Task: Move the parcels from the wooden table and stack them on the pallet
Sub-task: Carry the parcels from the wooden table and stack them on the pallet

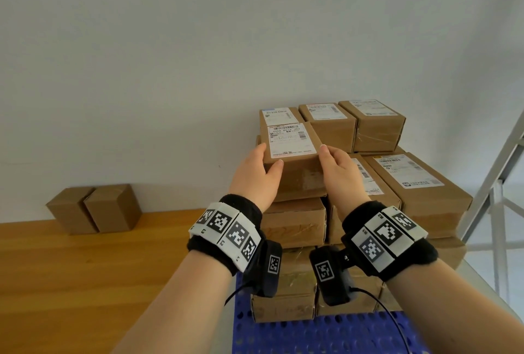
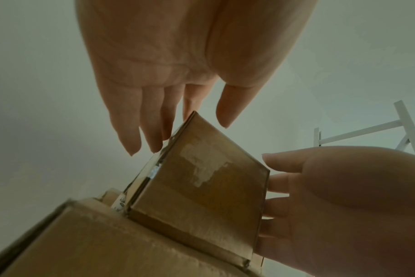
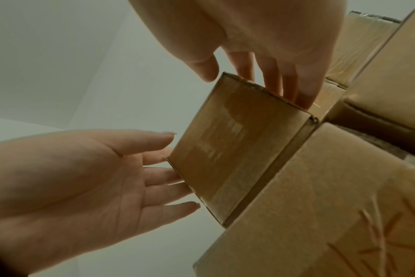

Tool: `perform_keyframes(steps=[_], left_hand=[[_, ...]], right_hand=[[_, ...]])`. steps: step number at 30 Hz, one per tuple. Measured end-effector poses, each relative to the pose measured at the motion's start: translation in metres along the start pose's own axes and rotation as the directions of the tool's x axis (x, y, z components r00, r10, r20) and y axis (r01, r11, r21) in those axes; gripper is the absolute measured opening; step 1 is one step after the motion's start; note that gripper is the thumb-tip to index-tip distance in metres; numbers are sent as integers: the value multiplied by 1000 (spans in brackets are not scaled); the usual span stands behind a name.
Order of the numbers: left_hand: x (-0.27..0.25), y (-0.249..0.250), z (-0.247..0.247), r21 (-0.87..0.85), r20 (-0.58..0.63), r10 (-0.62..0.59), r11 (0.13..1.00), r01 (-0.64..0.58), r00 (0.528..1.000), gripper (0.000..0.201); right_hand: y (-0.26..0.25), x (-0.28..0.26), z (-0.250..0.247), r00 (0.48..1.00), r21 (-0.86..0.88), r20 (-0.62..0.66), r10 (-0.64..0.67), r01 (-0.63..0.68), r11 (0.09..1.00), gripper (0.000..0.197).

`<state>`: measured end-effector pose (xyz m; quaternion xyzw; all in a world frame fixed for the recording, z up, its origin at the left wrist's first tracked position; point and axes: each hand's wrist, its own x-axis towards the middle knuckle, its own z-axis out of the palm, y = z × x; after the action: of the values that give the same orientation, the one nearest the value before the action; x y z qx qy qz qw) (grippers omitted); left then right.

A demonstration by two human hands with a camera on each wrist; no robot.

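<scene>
A small brown parcel (image 1: 292,152) with a white shipping label sits on top of the parcel stack on the blue pallet (image 1: 326,334). My left hand (image 1: 259,172) lies flat against its left side, thumb on the front face. My right hand (image 1: 338,168) flanks its right side with straight fingers. The left wrist view shows the parcel (image 2: 201,187) resting on a larger box, between the left hand (image 2: 178,65) and right hand (image 2: 332,196). Two plain parcels (image 1: 93,209) stand on the wooden table (image 1: 85,268) by the wall.
Several labelled parcels (image 1: 374,124) fill the stack behind and to the right, with a large one (image 1: 419,180) at the right edge. A white metal frame (image 1: 499,172) rises right of the pallet. A white wall is close behind.
</scene>
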<state>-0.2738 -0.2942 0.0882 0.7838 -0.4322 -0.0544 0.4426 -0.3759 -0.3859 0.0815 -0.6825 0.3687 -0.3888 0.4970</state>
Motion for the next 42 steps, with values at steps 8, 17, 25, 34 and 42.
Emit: perform_keyframes(steps=[8, 17, 25, 34, 42], left_hand=[[1, 0, 1, 15, -2, -14, 1000, 14, 1000, 48], [-1, 3, 0, -22, -27, -3, 1000, 2, 1000, 46], [1, 3, -18, -34, -176, -19, 999, 13, 984, 52], [-34, -40, -63, -30, -355, -119, 993, 116, 927, 43], [-82, -113, -133, 15, -448, -263, 954, 301, 855, 41]], right_hand=[[1, 2, 0, 1000, 21, 15, 10, -10, 1000, 46], [-6, -1, -6, 988, -84, -92, -121, 113, 990, 49], [-33, -6, 2, 894, -201, -122, -431, 403, 893, 32], [-30, -29, 71, 875, 58, 177, -450, 447, 893, 12], [-19, -73, 165, 857, 118, 392, -335, 314, 942, 17]])
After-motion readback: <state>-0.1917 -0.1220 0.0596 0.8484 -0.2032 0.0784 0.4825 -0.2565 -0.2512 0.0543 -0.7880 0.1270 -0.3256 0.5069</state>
